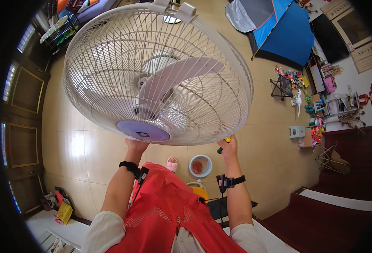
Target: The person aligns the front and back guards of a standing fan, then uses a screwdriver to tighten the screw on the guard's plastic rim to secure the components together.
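A large white fan [148, 71] fills the upper middle, its blades showing through the wire grille, with a pale violet disc [143, 131] at the grille's center. My left hand [136, 144] is at the fan's lower rim, and its fingers are hidden behind the grille. At the lower right of the rim, my right hand [229, 151] is closed around a tool with a green and yellow handle [220, 150]. The tool's working end and some of the fingers are out of sight behind the fan.
Below the fan, a light blue bucket [190, 165] holding a red cloth stands on the tiled floor, near a pink slipper [172, 164]. A blue tent [287, 33] is at the far right. Toys [293, 78] and a small stool [296, 132] line the right side, beyond dark red steps [337, 189].
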Demonstrator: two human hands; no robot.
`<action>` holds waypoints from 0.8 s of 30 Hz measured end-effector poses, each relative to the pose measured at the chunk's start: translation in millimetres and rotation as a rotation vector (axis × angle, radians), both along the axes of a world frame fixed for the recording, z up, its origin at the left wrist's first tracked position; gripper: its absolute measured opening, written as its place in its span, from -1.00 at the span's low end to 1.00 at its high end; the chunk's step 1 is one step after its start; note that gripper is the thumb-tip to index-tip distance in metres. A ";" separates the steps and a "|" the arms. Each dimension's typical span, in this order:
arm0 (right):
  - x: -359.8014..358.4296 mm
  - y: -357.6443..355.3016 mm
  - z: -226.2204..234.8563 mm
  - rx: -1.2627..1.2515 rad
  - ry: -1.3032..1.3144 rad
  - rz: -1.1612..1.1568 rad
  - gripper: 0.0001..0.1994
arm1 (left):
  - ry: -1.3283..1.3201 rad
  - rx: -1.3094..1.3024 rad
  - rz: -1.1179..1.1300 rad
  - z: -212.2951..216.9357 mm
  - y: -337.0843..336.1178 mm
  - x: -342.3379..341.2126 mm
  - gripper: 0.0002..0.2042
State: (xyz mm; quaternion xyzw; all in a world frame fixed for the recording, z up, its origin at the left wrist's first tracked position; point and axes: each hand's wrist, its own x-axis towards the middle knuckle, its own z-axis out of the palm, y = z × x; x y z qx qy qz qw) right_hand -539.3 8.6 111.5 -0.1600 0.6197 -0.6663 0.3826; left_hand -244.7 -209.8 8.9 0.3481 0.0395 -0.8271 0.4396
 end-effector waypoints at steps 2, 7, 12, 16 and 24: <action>-2.2 -1.3 -0.4 -0.033 0.011 0.012 -0.58 | 0.018 0.003 0.014 0.0 -0.2 0.5 -0.48; -10.1 -0.2 -3.9 -0.089 0.054 0.048 -0.64 | -0.066 0.067 0.040 32.7 6.0 -18.5 -0.42; -12.1 -0.2 -5.7 -0.146 0.045 0.061 -0.64 | -0.116 0.075 0.038 47.4 8.1 -25.3 -0.43; -11.0 -2.2 -4.6 -0.152 0.044 0.059 -0.63 | -0.097 0.035 0.042 31.3 7.3 -15.9 -0.43; -7.3 1.1 -28.7 -0.150 -0.002 -0.009 -0.53 | -0.129 0.015 -0.019 5.4 6.8 -4.4 -0.40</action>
